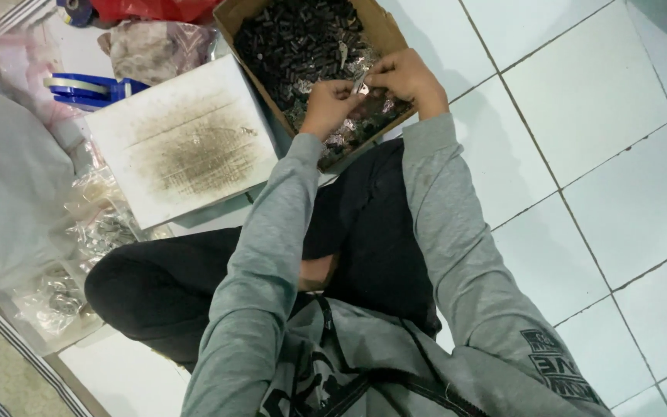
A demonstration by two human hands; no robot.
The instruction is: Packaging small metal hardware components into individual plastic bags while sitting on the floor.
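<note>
I sit cross-legged on a white tiled floor, grey sleeves reaching forward. My left hand (330, 104) and my right hand (403, 77) meet over a cardboard box (386, 29) filled with several small dark cylindrical parts (295, 38) and shiny metal pieces. Both hands pinch one small silvery metal piece (360, 85) between their fingertips, just above the box's near corner. What exactly the piece is cannot be made out.
A stained white board (183, 139) lies left of the box. A blue tape dispenser (86, 87) is beyond it. Clear plastic bags of small metal parts (98, 228) and a grey sack (5, 193) lie at the left. White tiles (619, 154) spread to the right.
</note>
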